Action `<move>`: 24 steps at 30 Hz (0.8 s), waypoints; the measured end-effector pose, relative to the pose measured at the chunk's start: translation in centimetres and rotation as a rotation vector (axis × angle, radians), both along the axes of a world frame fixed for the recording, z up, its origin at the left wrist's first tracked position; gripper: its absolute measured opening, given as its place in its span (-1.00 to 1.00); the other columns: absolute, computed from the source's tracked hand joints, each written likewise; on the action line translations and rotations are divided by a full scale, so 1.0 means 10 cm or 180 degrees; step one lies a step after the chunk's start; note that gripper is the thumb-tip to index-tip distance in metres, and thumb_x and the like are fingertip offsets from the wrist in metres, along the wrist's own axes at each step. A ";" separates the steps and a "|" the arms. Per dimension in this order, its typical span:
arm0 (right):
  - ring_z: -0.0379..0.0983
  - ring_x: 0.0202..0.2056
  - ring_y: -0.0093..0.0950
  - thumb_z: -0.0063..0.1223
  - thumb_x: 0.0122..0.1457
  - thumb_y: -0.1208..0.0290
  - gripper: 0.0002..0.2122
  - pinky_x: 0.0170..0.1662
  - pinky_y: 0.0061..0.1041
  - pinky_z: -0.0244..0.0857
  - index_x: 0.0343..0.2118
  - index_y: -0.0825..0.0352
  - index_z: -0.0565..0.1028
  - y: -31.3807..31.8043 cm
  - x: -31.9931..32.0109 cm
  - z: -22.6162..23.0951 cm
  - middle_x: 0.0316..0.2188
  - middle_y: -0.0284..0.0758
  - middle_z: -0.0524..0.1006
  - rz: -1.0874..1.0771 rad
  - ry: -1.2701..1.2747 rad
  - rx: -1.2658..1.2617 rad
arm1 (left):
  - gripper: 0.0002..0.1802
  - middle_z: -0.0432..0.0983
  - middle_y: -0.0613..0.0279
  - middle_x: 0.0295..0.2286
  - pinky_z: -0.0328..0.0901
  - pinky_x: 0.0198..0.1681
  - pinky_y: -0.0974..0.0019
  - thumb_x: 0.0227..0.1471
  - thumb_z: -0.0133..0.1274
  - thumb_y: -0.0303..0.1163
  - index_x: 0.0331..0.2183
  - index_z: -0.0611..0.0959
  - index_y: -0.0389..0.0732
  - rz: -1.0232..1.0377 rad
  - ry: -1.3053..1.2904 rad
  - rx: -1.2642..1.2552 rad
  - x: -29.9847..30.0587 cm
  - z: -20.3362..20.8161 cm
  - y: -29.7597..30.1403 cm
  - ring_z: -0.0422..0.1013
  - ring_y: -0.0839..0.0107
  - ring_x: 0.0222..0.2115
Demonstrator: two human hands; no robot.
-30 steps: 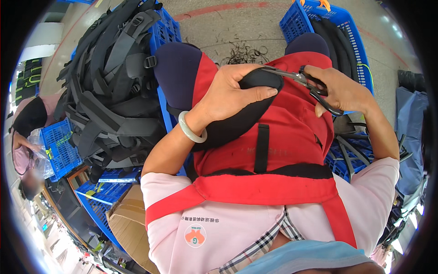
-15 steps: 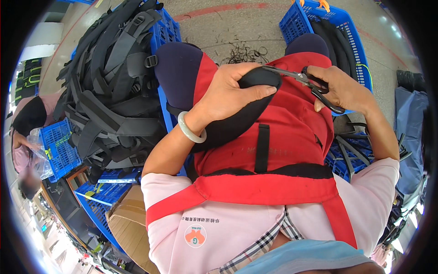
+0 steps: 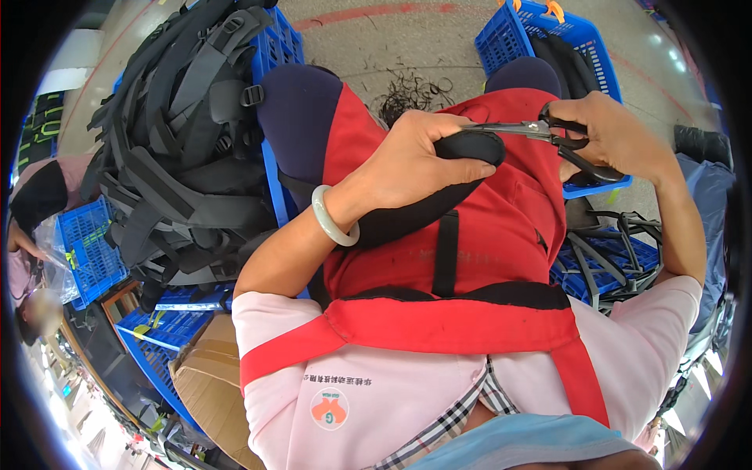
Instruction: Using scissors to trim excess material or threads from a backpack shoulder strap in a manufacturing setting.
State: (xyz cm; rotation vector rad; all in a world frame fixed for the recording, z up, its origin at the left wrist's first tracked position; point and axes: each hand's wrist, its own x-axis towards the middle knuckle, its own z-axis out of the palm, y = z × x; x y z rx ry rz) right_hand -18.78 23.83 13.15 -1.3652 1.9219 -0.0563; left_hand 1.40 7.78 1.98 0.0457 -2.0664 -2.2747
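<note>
My left hand [image 3: 411, 160] is closed around the end of a black padded strap piece [image 3: 470, 147], thumb on the near side and fingers on the far side. The rest of the piece runs back under my wrist, over the red apron [image 3: 509, 204] on my lap. In my right hand [image 3: 623, 137] are scissors [image 3: 533, 130] with black handles, my fingers through the loops. Their metal blades point left, and the tips reach the far edge of the pad beside my left fingers. Any thread between the blades is too small to make out.
A heap of dark grey straps with buckles [image 3: 188, 149] fills a blue crate on the left. Black pads lie in another blue crate [image 3: 505, 43] ahead right. Grey strips [image 3: 595, 258] sit by my right elbow. Black thread scraps [image 3: 411, 92] litter the floor. Another person works at far left.
Both hands have shifted right, carrying the pad and the scissors along. The pad's end has turned, and the scissors now lie more nearly level.
</note>
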 end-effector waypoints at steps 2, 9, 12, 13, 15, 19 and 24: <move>0.01 -0.62 -0.38 0.38 -0.30 0.48 -0.57 -0.55 -0.38 -0.04 -0.41 0.37 0.30 -0.02 -0.01 0.06 -0.70 -0.29 0.15 -0.0078 0.0134 0.0131 | -0.85 0.53 0.42 -0.50 0.27 -0.41 0.57 -0.08 0.24 -0.57 -0.35 0.67 -0.31 -0.0048 -0.0075 0.0089 -0.01 0.03 0.01 0.38 0.70 -0.47; 0.09 -0.62 -0.32 0.35 -0.27 0.36 -0.62 -0.53 -0.36 0.00 -0.46 0.36 0.35 -0.20 0.07 0.29 -0.70 -0.30 0.20 0.0136 0.0440 0.0473 | -0.89 0.51 0.44 -0.56 0.24 -0.45 0.56 -0.11 0.26 -0.57 -0.42 0.67 -0.30 -0.0128 -0.0044 0.0348 -0.02 -0.01 0.08 0.35 0.72 -0.52; 0.16 -0.61 -0.21 0.42 -0.27 0.14 -0.51 -0.51 -0.31 0.05 -0.50 0.39 0.33 -0.26 0.11 0.36 -0.71 -0.23 0.24 0.0101 0.0755 0.0690 | -0.90 0.50 0.45 -0.59 0.23 -0.47 0.55 -0.12 0.27 -0.56 -0.44 0.67 -0.29 -0.0122 -0.0130 0.0328 -0.02 0.03 0.08 0.33 0.72 -0.53; 0.18 -0.60 -0.21 0.42 -0.27 0.13 -0.50 -0.52 -0.32 0.05 -0.51 0.39 0.33 -0.27 0.12 0.38 -0.71 -0.23 0.24 0.0181 0.0996 0.0724 | -0.90 0.49 0.45 -0.59 0.22 -0.47 0.55 -0.12 0.27 -0.55 -0.45 0.67 -0.29 -0.0111 -0.0190 0.0334 -0.02 0.05 0.08 0.32 0.73 -0.54; 0.19 -0.61 -0.20 0.42 -0.29 0.11 -0.48 -0.52 -0.32 0.04 -0.52 0.40 0.32 -0.32 0.14 0.42 -0.71 -0.23 0.23 0.0313 0.0987 0.0680 | -0.91 0.49 0.45 -0.60 0.22 -0.47 0.55 -0.12 0.27 -0.54 -0.46 0.67 -0.30 -0.0098 -0.0167 0.0301 -0.01 0.03 0.09 0.32 0.72 -0.54; 0.13 -0.65 -0.37 0.33 -0.29 0.48 -0.66 -0.55 -0.39 0.00 -0.49 0.38 0.35 -0.29 0.04 0.39 -0.75 -0.31 0.17 0.0707 0.1033 0.0351 | -0.91 0.49 0.44 -0.62 0.22 -0.48 0.55 -0.14 0.28 -0.54 -0.49 0.67 -0.30 -0.0116 -0.0160 0.0238 -0.01 0.06 0.10 0.33 0.72 -0.55; 0.09 -0.65 -0.31 0.38 -0.30 0.36 -0.62 -0.56 -0.35 -0.02 -0.50 0.37 0.35 -0.39 0.10 0.43 -0.75 -0.29 0.16 0.0839 0.1118 0.0405 | -0.89 0.49 0.43 -0.63 0.23 -0.49 0.54 -0.15 0.29 -0.53 -0.50 0.67 -0.31 -0.0046 -0.0225 0.0130 -0.03 0.03 0.10 0.32 0.72 -0.56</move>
